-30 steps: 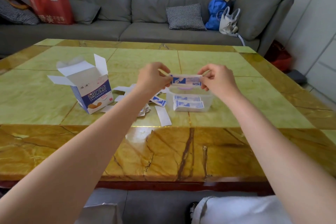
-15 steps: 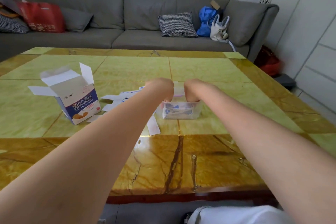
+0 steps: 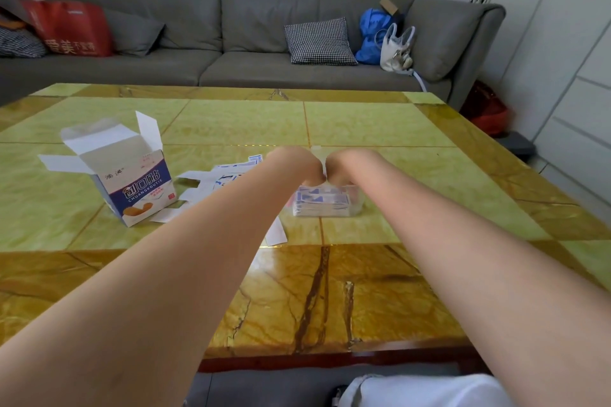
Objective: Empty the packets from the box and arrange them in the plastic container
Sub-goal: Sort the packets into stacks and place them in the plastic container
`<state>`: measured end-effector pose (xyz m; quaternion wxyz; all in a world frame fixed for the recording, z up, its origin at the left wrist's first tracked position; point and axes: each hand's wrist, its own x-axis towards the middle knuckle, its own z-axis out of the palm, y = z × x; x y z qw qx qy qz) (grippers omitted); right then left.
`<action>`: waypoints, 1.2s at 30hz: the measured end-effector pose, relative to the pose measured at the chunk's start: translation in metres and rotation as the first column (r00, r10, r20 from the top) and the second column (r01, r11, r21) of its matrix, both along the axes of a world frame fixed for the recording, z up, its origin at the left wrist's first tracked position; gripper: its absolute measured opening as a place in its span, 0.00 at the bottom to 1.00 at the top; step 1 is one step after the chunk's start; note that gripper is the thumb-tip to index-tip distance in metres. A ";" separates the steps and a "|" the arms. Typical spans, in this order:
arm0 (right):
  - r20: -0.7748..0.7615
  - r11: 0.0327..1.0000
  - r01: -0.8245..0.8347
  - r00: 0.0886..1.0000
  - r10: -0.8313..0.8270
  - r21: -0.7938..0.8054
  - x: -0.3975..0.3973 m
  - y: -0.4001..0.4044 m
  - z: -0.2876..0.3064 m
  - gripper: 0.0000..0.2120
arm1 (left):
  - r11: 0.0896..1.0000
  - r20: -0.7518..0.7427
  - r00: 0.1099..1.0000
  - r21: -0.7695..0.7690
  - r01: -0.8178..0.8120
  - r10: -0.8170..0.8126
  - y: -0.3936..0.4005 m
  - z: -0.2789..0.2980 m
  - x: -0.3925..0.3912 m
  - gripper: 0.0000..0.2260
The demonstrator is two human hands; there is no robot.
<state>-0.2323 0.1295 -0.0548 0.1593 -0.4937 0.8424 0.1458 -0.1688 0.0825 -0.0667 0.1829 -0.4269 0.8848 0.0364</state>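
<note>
The small clear plastic container (image 3: 359,201) stands mid-table with a stack of blue-and-white packets (image 3: 322,203) inside. My left hand (image 3: 297,163) and my right hand (image 3: 347,164) are side by side, almost touching, bent down into the container's top. Their fingers are hidden behind the backs of the hands, so I cannot see what they hold. The open blue-and-white box (image 3: 132,182) stands tilted to the left, flaps up. Loose packets (image 3: 228,175) lie scattered between the box and the container, partly behind my left forearm.
The green and amber marble table (image 3: 380,129) extends far beyond the container. A white packet (image 3: 276,232) lies near the tile seam in front. Behind the table stands a grey sofa (image 3: 251,30) with a red bag (image 3: 71,28), a checked cushion (image 3: 319,41) and a blue bag (image 3: 372,33).
One second ago both hands held a packet stretched out above the container. They have since dropped into the container and moved closer together, and that packet is out of sight.
</note>
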 end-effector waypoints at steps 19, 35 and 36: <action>0.250 0.892 -0.127 0.934 0.254 -0.433 0.101 -0.028 -0.018 0.12 | 0.985 -0.175 0.974 -0.064 -0.159 0.146 -0.029 -0.009 0.135 0.16; -0.036 0.677 -0.260 0.945 0.326 -0.689 0.117 0.005 -0.069 0.21 | 1.000 -0.581 0.814 -0.013 -0.009 -0.001 -0.014 -0.061 0.186 0.16; -0.072 0.661 -0.318 0.926 0.371 -0.680 0.119 0.006 -0.071 0.22 | 1.000 -0.609 0.793 -0.003 -0.004 0.001 -0.013 -0.063 0.187 0.15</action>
